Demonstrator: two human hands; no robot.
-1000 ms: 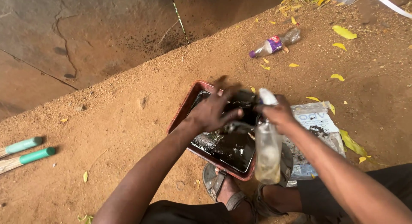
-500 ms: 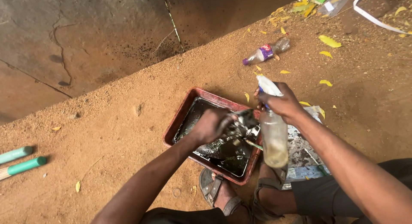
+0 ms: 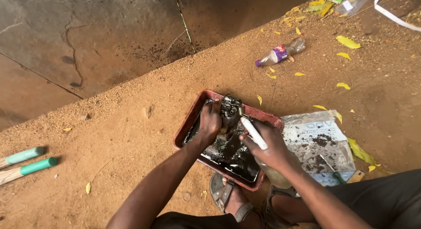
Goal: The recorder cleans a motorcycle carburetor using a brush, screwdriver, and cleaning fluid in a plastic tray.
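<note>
Left hand (image 3: 209,123): clasped on a grimy metal engine part (image 3: 231,107), now tipped up against the far rim of the red tray (image 3: 186,126); half a second ago the part lay lower, mid-tray, under both hands. Right hand (image 3: 268,146): gripping a clear spray bottle (image 3: 276,174), its white nozzle (image 3: 253,132) now turned toward the part rather than held upright beside it. Tray: on sandy ground, holding dark oily liquid. Beside it: soiled plastic sheet (image 3: 318,141). Reading: part raised and presented for spraying.
</note>
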